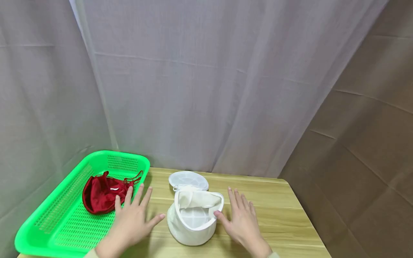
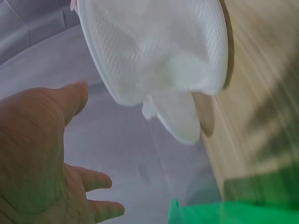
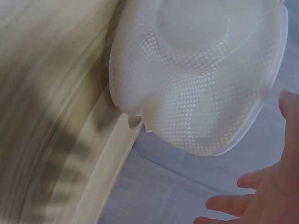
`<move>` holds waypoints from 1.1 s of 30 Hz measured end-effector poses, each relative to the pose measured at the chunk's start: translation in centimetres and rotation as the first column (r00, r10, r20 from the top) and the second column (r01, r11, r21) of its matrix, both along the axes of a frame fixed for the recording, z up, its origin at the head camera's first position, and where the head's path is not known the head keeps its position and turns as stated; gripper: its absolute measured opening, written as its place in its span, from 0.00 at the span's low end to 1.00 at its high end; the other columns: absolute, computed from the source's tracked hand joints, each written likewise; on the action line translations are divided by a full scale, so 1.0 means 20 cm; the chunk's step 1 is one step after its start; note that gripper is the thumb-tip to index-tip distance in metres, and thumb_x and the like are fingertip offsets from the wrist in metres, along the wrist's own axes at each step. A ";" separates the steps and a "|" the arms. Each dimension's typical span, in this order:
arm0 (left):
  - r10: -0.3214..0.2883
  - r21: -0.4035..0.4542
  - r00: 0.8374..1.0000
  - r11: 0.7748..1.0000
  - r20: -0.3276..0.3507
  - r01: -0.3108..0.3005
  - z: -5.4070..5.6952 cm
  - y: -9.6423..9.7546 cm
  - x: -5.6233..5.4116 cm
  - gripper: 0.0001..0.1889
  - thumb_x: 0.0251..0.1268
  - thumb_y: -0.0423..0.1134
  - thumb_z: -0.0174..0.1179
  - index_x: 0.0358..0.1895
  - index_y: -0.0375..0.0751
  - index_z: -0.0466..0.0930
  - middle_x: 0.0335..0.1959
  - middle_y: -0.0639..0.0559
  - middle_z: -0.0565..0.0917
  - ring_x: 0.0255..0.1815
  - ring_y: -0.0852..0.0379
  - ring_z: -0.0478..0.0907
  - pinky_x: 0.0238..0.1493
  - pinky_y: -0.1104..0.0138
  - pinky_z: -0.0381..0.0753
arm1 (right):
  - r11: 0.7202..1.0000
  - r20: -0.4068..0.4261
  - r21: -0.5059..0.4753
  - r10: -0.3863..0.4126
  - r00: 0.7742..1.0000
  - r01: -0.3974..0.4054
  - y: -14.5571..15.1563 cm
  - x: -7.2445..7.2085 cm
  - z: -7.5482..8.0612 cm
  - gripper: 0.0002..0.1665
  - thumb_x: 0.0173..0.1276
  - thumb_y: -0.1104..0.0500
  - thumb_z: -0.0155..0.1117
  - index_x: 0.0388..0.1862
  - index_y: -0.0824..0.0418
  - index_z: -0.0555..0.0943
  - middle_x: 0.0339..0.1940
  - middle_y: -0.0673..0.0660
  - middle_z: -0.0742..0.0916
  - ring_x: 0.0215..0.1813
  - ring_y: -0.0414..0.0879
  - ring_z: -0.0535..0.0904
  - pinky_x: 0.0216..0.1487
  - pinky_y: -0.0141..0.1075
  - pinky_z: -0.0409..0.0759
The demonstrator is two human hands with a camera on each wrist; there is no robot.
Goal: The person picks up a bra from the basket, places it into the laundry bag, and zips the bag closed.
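A white mesh laundry bag [image 1: 191, 234] stands on the table with its round mouth facing up and its lid [image 1: 188, 179] folded back behind it. My left hand [image 1: 132, 220] is spread to the left of the bag, apart from it and partly over the basket edge. On the other side, my right hand [image 1: 242, 222] has its fingers extended, with the thumb close to the bag's rim; whether it touches is hard to tell. Both wrist views show the mesh wall [image 3: 196, 107] beside straight fingers. Neither hand holds anything.
A green plastic basket [image 1: 29, 233] stands at the left of the wooden table [image 1: 277, 215]. Inside lies a red velvety garment [image 1: 100, 193] with thin straps and a small white label. Grey curtains [image 1: 193, 89] hang behind, and a brownish one [image 1: 371, 161] hangs at the right.
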State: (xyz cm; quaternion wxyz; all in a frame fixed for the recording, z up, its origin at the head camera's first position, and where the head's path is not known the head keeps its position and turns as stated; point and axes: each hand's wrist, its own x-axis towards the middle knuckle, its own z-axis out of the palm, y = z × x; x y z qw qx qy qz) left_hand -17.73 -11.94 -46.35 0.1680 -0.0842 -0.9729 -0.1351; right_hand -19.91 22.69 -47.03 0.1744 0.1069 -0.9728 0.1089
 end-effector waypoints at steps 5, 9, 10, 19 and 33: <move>-0.013 -0.018 1.000 1.000 0.008 0.013 0.07 -0.09 -0.02 0.53 0.53 0.80 0.46 0.74 0.43 0.59 0.73 0.36 0.58 0.71 0.27 0.47 0.61 0.28 0.41 | 0.986 0.120 -0.164 0.002 0.993 0.018 -0.01 -0.01 0.00 0.54 0.63 0.23 0.48 0.79 0.50 0.49 0.76 0.63 0.58 0.74 0.65 0.53 0.66 0.65 0.54; -0.043 -0.030 0.999 0.999 0.024 0.044 0.13 -0.17 -0.02 0.53 0.54 0.78 0.48 0.74 0.41 0.58 0.72 0.35 0.59 0.71 0.27 0.48 0.61 0.28 0.40 | 0.935 0.228 -0.350 0.035 0.973 0.049 -0.01 -0.02 0.00 0.52 0.65 0.27 0.50 0.79 0.49 0.48 0.77 0.61 0.58 0.73 0.63 0.56 0.65 0.64 0.58; -0.050 -0.036 0.998 0.998 0.032 0.051 0.14 -0.18 -0.03 0.53 0.54 0.78 0.48 0.74 0.41 0.58 0.72 0.35 0.59 0.70 0.27 0.49 0.61 0.29 0.40 | 0.917 0.245 -0.395 0.047 0.968 0.055 -0.01 -0.02 -0.01 0.51 0.66 0.28 0.51 0.79 0.50 0.48 0.76 0.62 0.60 0.72 0.64 0.58 0.64 0.63 0.59; -0.070 -0.061 0.993 0.995 0.099 0.077 0.22 -0.31 -0.13 0.55 0.52 0.78 0.50 0.75 0.41 0.54 0.73 0.33 0.57 0.69 0.23 0.48 0.60 0.28 0.39 | 0.629 0.357 -0.770 0.289 0.888 0.106 0.02 -0.07 0.04 0.44 0.76 0.37 0.44 0.77 0.63 0.48 0.69 0.75 0.64 0.66 0.73 0.63 0.56 0.60 0.72; -0.038 -0.074 0.984 0.996 0.173 0.051 0.13 -0.47 -0.21 0.58 0.51 0.75 0.57 0.76 0.38 0.49 0.72 0.30 0.57 0.66 0.21 0.51 0.58 0.27 0.42 | 0.381 0.433 -0.875 0.336 0.836 0.300 -0.02 -0.07 -0.01 0.44 0.68 0.38 0.58 0.68 0.68 0.61 0.60 0.70 0.69 0.58 0.63 0.70 0.49 0.46 0.80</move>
